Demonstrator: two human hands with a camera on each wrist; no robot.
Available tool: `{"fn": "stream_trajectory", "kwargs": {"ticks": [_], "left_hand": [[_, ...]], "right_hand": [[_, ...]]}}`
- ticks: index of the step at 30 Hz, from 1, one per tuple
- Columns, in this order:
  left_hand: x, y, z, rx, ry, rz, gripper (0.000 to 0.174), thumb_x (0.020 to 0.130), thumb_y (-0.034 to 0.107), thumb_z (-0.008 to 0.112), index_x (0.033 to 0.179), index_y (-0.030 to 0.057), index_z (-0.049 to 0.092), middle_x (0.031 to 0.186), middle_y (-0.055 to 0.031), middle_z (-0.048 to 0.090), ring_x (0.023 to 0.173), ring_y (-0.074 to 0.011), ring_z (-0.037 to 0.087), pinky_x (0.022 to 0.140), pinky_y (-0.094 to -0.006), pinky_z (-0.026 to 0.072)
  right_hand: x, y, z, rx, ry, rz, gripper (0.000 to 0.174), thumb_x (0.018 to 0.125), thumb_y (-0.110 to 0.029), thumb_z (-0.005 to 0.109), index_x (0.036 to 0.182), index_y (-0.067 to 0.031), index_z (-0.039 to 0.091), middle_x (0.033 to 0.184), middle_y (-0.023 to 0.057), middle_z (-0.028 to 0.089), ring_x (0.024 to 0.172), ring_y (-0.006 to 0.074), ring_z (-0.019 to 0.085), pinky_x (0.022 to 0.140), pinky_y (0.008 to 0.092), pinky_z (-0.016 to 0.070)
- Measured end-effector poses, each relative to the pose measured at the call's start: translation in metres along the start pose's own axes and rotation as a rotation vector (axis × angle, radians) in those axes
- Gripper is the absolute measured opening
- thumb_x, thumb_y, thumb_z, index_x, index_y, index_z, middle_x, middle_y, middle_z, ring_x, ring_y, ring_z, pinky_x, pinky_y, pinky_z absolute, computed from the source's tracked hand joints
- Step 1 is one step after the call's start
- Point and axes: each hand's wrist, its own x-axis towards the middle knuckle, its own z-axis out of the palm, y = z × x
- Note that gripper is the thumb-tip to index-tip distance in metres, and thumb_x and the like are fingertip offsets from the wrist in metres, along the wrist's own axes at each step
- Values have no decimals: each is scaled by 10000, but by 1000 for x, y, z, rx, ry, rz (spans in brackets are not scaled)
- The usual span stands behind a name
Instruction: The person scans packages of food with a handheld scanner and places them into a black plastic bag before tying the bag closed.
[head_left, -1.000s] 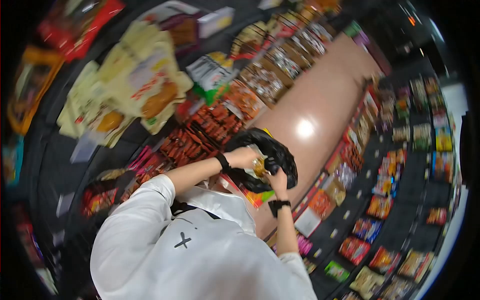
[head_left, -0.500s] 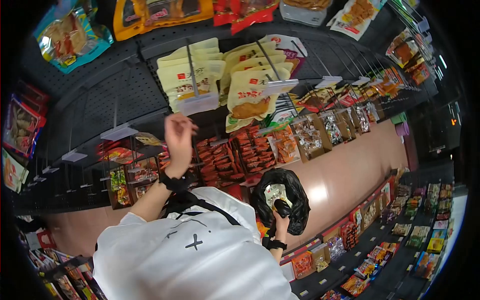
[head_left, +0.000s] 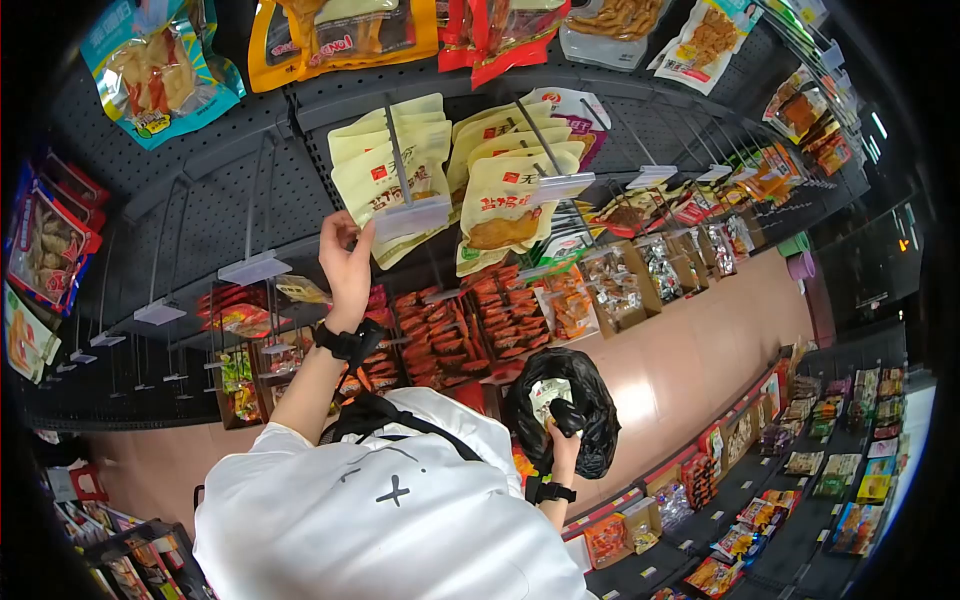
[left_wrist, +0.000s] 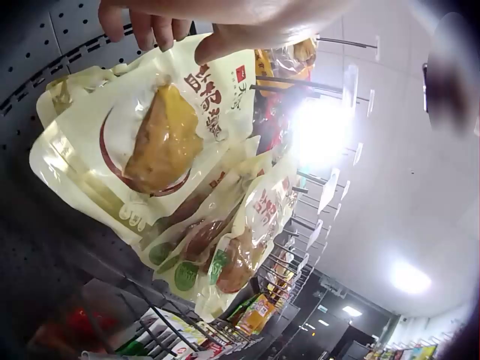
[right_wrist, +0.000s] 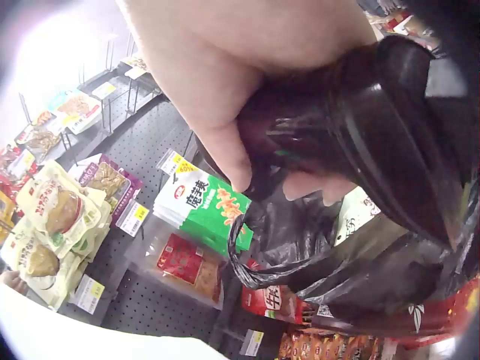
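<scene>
My left hand (head_left: 348, 265) is raised at the left edge of a row of pale yellow snack packets (head_left: 385, 185) hanging from a shelf hook. In the left wrist view its thumb overlaps the top edge of the front packet (left_wrist: 161, 142), with the other fingers loosely bent beside it. My right hand (head_left: 566, 450) grips a glossy, bunched part of a black plastic bag (right_wrist: 375, 289). The bag hangs wide open in the head view, and a pale packet (head_left: 549, 394) shows inside its mouth.
A second row of yellow packets (head_left: 515, 205) hangs just to the right. Clear price-tag holders (head_left: 255, 267) stick out on long hooks. Red snack packs (head_left: 440, 335) fill boxes below. Another shelf (head_left: 760, 500) runs along the right, across the pinkish floor (head_left: 735, 320).
My left hand has come out of the bag, leaving the packet there, and risen to the hanging yellow packets. My right hand stays at the bag. The head view has turned toward the shelf.
</scene>
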Motion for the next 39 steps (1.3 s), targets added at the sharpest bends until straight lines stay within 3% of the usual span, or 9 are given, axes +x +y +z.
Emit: {"fn": "stream_trajectory", "kwargs": {"ticks": [2,9,19,27,30,33,35,37,39], "left_hand": [[1,10,8,-54,-35,-18,241,818,58,604,1029,-31,527,933,-65,594,847,-94,526,762,-229,400],[7,21,15,-375,-7,-248,207,873,95,545,1031,-35,575,948,-37,618,811,-58,526,739,-209,396],[-10,54,-10,-179,-16,-63,185,913,132,483,961,-40,530,862,-9,568,779,-50,457,722,-206,378],[-29,68,-38,-128,-262,-3,172,899,111,485,961,-39,544,852,-17,587,771,-52,499,712,-210,405],[-33,47,-36,-420,-473,-466,262,854,101,514,1084,-20,553,979,-63,623,874,-112,583,786,-239,448],[-58,28,-11,-616,-453,-927,251,858,130,486,1076,11,523,863,-44,611,780,-137,591,735,-254,464],[-81,-21,-13,-949,-710,-1308,214,857,165,491,1025,32,504,743,-3,505,647,-112,500,626,-228,423],[-100,-9,4,-1157,-612,-1586,214,858,212,494,981,38,479,713,-1,392,613,-97,397,573,-211,359],[-109,-3,18,-1357,-831,-1713,283,863,251,485,994,6,428,786,-25,382,652,-114,381,591,-220,342]], "right_hand": [[16,46,-9,-47,29,-26,275,713,-126,681,923,32,603,788,32,599,668,118,548,601,251,419],[4,42,-14,17,50,90,189,726,-117,672,853,3,601,653,11,560,510,110,514,465,245,395],[-1,35,-8,61,2,172,178,725,-130,685,808,-9,585,609,21,558,455,111,514,415,248,397],[-4,10,1,82,-60,202,134,739,-108,647,789,-6,575,596,41,544,446,147,523,409,264,412],[-7,-3,5,124,-94,220,147,741,-93,630,839,-9,562,615,52,549,441,152,519,406,259,416],[-13,-26,11,165,-165,197,170,747,-116,622,869,-15,560,663,67,577,456,145,523,416,251,429],[-21,-52,14,157,-206,147,197,748,-139,632,881,-9,567,688,69,592,473,137,529,429,245,435],[-30,-78,16,171,-237,61,221,742,-143,648,896,-2,575,699,64,599,488,128,534,438,239,438],[-40,-104,15,166,-284,-69,221,759,-110,636,942,4,586,797,73,631,506,114,532,470,237,436]]}}
